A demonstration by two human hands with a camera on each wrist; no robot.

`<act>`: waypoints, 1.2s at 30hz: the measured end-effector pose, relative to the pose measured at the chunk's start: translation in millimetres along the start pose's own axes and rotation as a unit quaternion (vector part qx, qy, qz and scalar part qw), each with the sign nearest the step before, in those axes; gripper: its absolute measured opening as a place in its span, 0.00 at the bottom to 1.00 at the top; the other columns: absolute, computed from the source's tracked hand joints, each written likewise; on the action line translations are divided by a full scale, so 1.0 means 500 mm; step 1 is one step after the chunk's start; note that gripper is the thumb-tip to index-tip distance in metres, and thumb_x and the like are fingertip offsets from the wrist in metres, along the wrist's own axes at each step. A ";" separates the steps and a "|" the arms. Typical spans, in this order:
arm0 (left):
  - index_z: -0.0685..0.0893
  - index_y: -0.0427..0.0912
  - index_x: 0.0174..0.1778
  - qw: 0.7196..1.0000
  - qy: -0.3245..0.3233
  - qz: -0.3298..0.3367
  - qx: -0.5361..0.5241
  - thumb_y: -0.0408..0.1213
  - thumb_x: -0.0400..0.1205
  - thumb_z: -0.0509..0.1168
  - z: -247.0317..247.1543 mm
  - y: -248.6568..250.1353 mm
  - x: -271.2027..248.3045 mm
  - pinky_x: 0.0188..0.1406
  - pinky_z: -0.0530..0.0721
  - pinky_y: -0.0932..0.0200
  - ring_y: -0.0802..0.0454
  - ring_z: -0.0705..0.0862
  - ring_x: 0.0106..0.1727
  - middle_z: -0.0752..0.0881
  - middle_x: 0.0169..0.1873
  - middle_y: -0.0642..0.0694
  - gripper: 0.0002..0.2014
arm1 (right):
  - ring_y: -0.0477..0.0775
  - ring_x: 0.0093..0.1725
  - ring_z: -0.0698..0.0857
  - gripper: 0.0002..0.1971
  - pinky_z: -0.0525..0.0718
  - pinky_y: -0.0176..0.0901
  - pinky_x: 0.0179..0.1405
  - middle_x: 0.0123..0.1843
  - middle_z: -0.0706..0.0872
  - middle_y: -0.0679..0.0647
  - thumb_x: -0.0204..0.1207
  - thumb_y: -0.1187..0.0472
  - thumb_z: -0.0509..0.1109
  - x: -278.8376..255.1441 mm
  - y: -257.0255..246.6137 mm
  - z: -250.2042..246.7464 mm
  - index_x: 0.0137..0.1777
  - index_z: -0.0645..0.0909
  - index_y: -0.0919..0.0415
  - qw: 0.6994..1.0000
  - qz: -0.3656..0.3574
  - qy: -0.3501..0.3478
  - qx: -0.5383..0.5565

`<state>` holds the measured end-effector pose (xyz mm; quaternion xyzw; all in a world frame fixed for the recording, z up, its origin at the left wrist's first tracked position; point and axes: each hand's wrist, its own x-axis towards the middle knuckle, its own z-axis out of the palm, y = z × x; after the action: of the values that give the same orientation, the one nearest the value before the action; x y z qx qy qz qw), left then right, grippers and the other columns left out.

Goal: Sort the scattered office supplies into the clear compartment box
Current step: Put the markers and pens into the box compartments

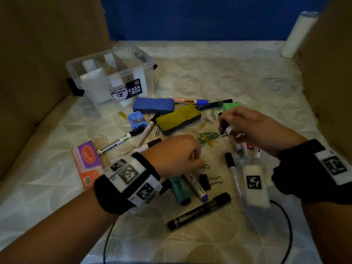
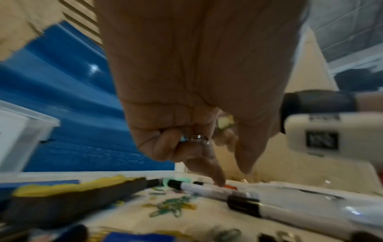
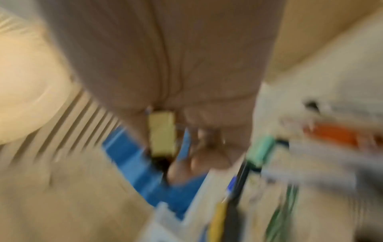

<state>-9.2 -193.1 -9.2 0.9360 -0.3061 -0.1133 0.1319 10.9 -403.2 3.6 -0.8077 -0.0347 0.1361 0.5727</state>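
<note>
The clear compartment box [image 1: 146,80] stands at the back left of the quilted surface. Supplies lie scattered in front of it. My left hand [image 1: 182,155] hovers low over the middle, fingers curled round small yellow-green paper clips [image 2: 225,122], one finger pointing down. A loose pile of green and yellow paper clips [image 1: 209,136] [image 2: 172,208] lies just beyond it. To the right, my right hand [image 1: 247,128] grips a bunch of white markers [image 1: 227,128], one black-capped. The right wrist view is blurred; a yellowish barrel [image 3: 162,134] shows in that hand.
A blue eraser [image 1: 153,105], yellow eraser [image 1: 178,119], green eraser [image 1: 230,106] and blue sharpener [image 1: 137,120] lie mid-table. A purple-orange packet [image 1: 87,159] lies left. Nearer me are a binder clip [image 1: 205,181], black marker [image 1: 200,211] and a cable. Cardboard walls stand on both sides.
</note>
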 end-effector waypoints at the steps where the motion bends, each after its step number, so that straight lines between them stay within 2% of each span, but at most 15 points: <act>1: 0.81 0.47 0.50 1.000 -0.022 0.009 0.012 0.52 0.80 0.63 0.011 0.013 0.010 0.42 0.78 0.57 0.53 0.77 0.44 0.79 0.46 0.51 0.13 | 0.47 0.31 0.81 0.12 0.77 0.42 0.33 0.46 0.86 0.55 0.84 0.54 0.60 -0.004 -0.002 -0.006 0.55 0.82 0.59 0.993 -0.001 0.040 0.109; 4: 0.80 0.43 0.54 0.992 -0.095 0.028 0.073 0.54 0.79 0.65 0.043 0.037 0.033 0.44 0.80 0.52 0.45 0.80 0.49 0.80 0.50 0.44 0.17 | 0.49 0.30 0.81 0.12 0.79 0.38 0.30 0.39 0.86 0.54 0.84 0.55 0.59 -0.009 0.001 -0.006 0.53 0.82 0.59 0.942 0.030 0.084 0.324; 6: 0.79 0.41 0.54 0.989 -0.108 0.032 0.093 0.53 0.79 0.66 0.052 0.045 0.040 0.41 0.77 0.53 0.42 0.81 0.50 0.80 0.51 0.42 0.19 | 0.51 0.33 0.82 0.13 0.82 0.37 0.28 0.42 0.85 0.58 0.83 0.53 0.60 -0.006 0.014 0.001 0.55 0.82 0.60 0.905 0.065 0.083 0.411; 8: 0.79 0.40 0.54 0.988 -0.115 0.034 0.100 0.53 0.79 0.66 0.052 0.046 0.043 0.39 0.72 0.54 0.41 0.81 0.49 0.81 0.51 0.40 0.19 | 0.53 0.34 0.85 0.14 0.84 0.37 0.28 0.50 0.83 0.62 0.82 0.53 0.61 -0.003 0.032 0.012 0.56 0.82 0.61 0.873 0.089 0.079 0.472; 9: 0.78 0.39 0.55 0.987 -0.120 0.033 0.103 0.53 0.80 0.65 0.049 0.047 0.043 0.39 0.71 0.55 0.41 0.80 0.49 0.81 0.51 0.40 0.20 | 0.53 0.33 0.86 0.14 0.84 0.37 0.28 0.50 0.82 0.62 0.81 0.52 0.62 -0.002 0.039 0.016 0.55 0.82 0.61 0.859 0.092 0.074 0.498; 11: 0.78 0.39 0.57 0.986 -0.130 0.027 0.099 0.52 0.80 0.65 0.046 0.049 0.043 0.39 0.71 0.55 0.41 0.81 0.50 0.82 0.52 0.39 0.20 | 0.52 0.32 0.86 0.14 0.85 0.36 0.28 0.47 0.82 0.60 0.80 0.51 0.63 -0.002 0.048 0.024 0.52 0.82 0.62 0.838 0.090 0.063 0.535; 14: 0.78 0.39 0.58 0.987 -0.134 0.021 0.088 0.51 0.79 0.67 0.044 0.052 0.038 0.39 0.71 0.55 0.40 0.81 0.51 0.82 0.52 0.39 0.20 | 0.51 0.34 0.87 0.13 0.85 0.35 0.27 0.43 0.84 0.58 0.79 0.51 0.64 -0.001 0.050 0.028 0.50 0.81 0.61 0.828 0.085 0.047 0.553; 18: 0.79 0.38 0.59 0.985 -0.139 0.018 0.106 0.50 0.76 0.71 0.043 0.052 0.032 0.38 0.72 0.54 0.40 0.81 0.51 0.82 0.53 0.39 0.22 | 0.51 0.36 0.88 0.07 0.85 0.34 0.27 0.43 0.84 0.58 0.81 0.60 0.64 0.010 0.044 0.027 0.44 0.79 0.62 0.836 0.080 0.056 0.541; 22: 0.80 0.38 0.55 0.989 -0.099 0.012 0.107 0.50 0.77 0.69 0.026 0.044 0.021 0.38 0.75 0.52 0.40 0.81 0.49 0.81 0.51 0.39 0.20 | 0.54 0.34 0.87 0.06 0.85 0.36 0.26 0.45 0.86 0.61 0.81 0.65 0.61 0.027 0.024 0.026 0.43 0.78 0.61 0.856 0.067 0.066 0.508; 23: 0.80 0.38 0.53 0.993 -0.079 -0.001 0.087 0.50 0.77 0.68 0.009 0.035 0.014 0.38 0.78 0.50 0.41 0.82 0.48 0.81 0.50 0.40 0.19 | 0.54 0.33 0.87 0.07 0.84 0.36 0.25 0.45 0.86 0.61 0.81 0.66 0.60 0.034 0.016 0.026 0.44 0.77 0.60 0.862 0.064 0.065 0.498; 26: 0.80 0.43 0.55 0.998 0.005 -0.051 0.026 0.50 0.78 0.66 -0.056 -0.013 -0.025 0.52 0.80 0.49 0.46 0.81 0.50 0.80 0.52 0.45 0.16 | 0.53 0.28 0.84 0.08 0.82 0.34 0.22 0.39 0.86 0.59 0.81 0.67 0.58 0.057 -0.018 0.036 0.45 0.77 0.58 0.885 0.052 0.063 0.459; 29: 0.79 0.48 0.59 0.990 0.092 -0.108 -0.009 0.49 0.80 0.65 -0.123 -0.082 -0.091 0.49 0.76 0.58 0.52 0.78 0.51 0.77 0.54 0.51 0.15 | 0.52 0.24 0.82 0.09 0.80 0.33 0.22 0.34 0.86 0.59 0.81 0.68 0.57 0.091 -0.066 0.058 0.43 0.76 0.59 0.896 0.028 0.066 0.439; 31: 0.78 0.50 0.60 0.979 0.139 -0.151 -0.009 0.50 0.81 0.64 -0.167 -0.130 -0.138 0.49 0.75 0.60 0.54 0.78 0.51 0.75 0.54 0.53 0.15 | 0.52 0.25 0.82 0.08 0.80 0.35 0.23 0.36 0.86 0.58 0.81 0.68 0.59 0.123 -0.106 0.079 0.43 0.75 0.58 0.912 0.012 0.049 0.408; 34: 0.79 0.49 0.60 0.956 0.199 -0.214 -0.006 0.48 0.79 0.66 -0.235 -0.205 -0.178 0.55 0.76 0.59 0.53 0.79 0.53 0.73 0.52 0.53 0.15 | 0.55 0.31 0.80 0.06 0.79 0.37 0.24 0.42 0.83 0.59 0.82 0.67 0.60 0.185 -0.184 0.135 0.44 0.73 0.59 0.950 -0.020 -0.015 0.312; 36: 0.79 0.48 0.57 0.942 0.216 -0.257 0.001 0.46 0.79 0.66 -0.281 -0.254 -0.177 0.52 0.74 0.59 0.52 0.78 0.51 0.72 0.50 0.51 0.13 | 0.55 0.31 0.79 0.06 0.77 0.39 0.26 0.42 0.80 0.60 0.83 0.68 0.60 0.231 -0.246 0.184 0.44 0.72 0.60 0.966 -0.051 -0.060 0.248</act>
<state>31.1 -15.9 94.2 0.9849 -0.0196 0.0622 0.1602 110.3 -252.5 69.4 -0.6282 -0.0751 0.1588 0.7579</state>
